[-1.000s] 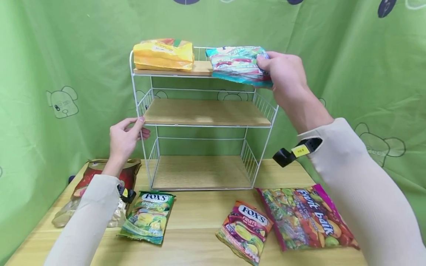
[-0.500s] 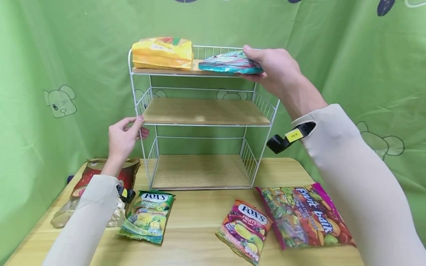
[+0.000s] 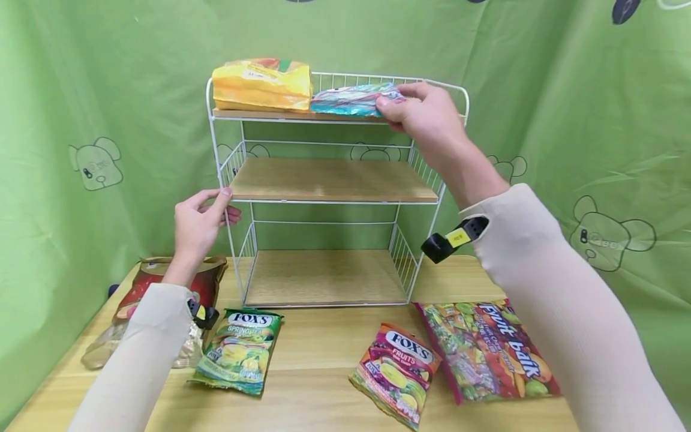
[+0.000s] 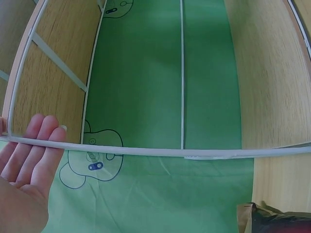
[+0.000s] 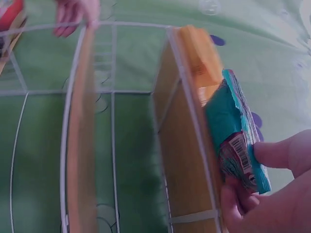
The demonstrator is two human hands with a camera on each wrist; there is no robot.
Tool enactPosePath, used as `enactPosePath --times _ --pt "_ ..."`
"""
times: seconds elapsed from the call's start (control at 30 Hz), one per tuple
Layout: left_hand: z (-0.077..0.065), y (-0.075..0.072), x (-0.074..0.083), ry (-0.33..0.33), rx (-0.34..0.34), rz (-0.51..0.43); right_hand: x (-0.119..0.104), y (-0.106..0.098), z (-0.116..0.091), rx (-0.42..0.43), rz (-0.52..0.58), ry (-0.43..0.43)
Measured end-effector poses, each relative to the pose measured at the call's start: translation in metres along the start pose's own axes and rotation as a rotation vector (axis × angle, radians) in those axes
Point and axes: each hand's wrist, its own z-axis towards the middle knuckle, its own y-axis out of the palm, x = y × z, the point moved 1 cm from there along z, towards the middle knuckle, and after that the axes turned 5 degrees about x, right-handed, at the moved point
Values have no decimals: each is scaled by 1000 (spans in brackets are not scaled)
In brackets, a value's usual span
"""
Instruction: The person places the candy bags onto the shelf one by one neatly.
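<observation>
A teal candy bag (image 3: 345, 101) lies low over the top board of a white wire rack with wooden shelves (image 3: 335, 180). Thumb and fingers of my right hand (image 3: 432, 117) pinch its right end, with the thumb on top and fingers beneath in the right wrist view. Just left of it, a yellow bag (image 3: 261, 87) sits on the same board. My left hand (image 3: 200, 222) grips the rack's left front post at the middle shelf's corner, thumb in front. In the left wrist view, that hand's fingers (image 4: 41, 141) show behind the white post.
On the table in front of the rack lie a green Fox's bag (image 3: 240, 354), a purple-orange Fox's bag (image 3: 399, 372) and a large fruit candy bag (image 3: 486, 351). A dark red bag (image 3: 207, 285) lies behind my left forearm. Green cloth (image 3: 540, 72) hangs behind.
My right hand has brought the teal bag down and left onto the top shelf, beside the yellow bag, tipping it flatter. My left hand has stayed on the post.
</observation>
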Motion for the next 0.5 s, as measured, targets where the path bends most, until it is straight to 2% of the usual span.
enactPosePath --times 0.1,0.23,0.3,0.5 --pt "0 0 0 -3 3 7 5 7 1 78 -261 -105" --pt "0 1 -1 0 2 15 10 14 6 172 -498 -234" --pt "0 1 -1 0 0 15 12 17 9 194 -565 -268" --pt "0 1 -2 3 -5 14 19 23 16 203 -656 -310"
